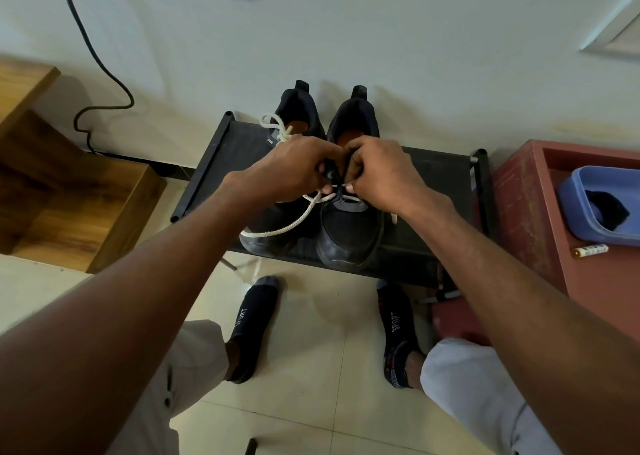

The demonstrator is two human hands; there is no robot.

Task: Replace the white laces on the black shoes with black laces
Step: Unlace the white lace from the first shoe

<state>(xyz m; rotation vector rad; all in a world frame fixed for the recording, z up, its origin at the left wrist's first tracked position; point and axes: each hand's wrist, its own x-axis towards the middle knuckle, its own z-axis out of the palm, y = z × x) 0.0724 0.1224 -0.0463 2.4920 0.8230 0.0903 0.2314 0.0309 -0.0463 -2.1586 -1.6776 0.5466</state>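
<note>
Two black shoes stand side by side on a low black rack [440, 177], toes toward me. The left shoe [294, 108] still carries a tied white lace [277, 127] near its tongue. On the right shoe [349, 233] a loose white lace [287, 226] trails across to the left shoe's toe. My left hand [294, 167] and my right hand [377, 170] meet over the right shoe's eyelets. Both pinch the white lace there, and their fingers hide the lacing underneath.
A red cabinet [519, 212] at the right holds a blue tray [581, 212] with something black [606, 209] inside, and a small battery [590, 250] lies beside it. A wooden stepped unit [69, 205] stands at the left. My socked feet [252, 326] rest on the tiled floor.
</note>
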